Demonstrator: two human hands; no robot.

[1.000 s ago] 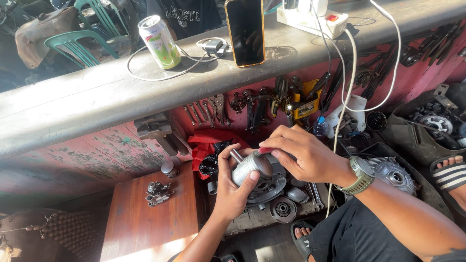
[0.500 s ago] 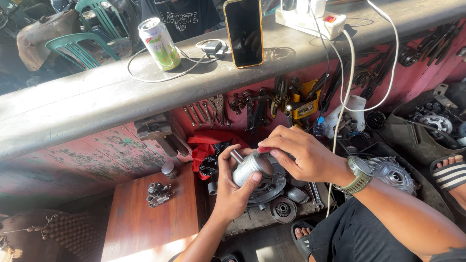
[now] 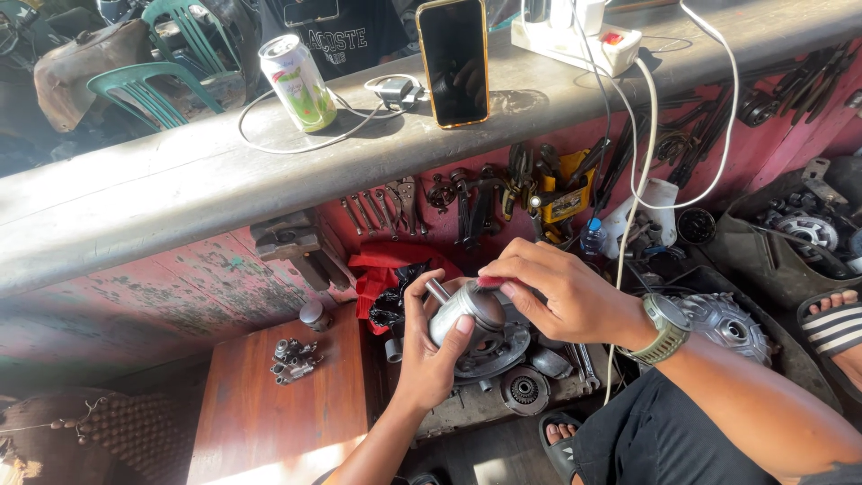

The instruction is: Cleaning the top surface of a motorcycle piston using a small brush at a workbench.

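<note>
Little had shifted in the second before: the right hand had eased only slightly on the metal part, and the left hand kept its grip. The left hand was wrapped around the part's rounded grey body from below, thumb on its near face. The right hand came from the right, its fingertips pinching a small red piece against the top. The part looked heavy, rigid and probably oily; its barrel seemed the surest hold, not the thin stub at upper left. It sat between both hands, above a clutch plate. A wooden board lay left; the ledge ran beyond.
</note>
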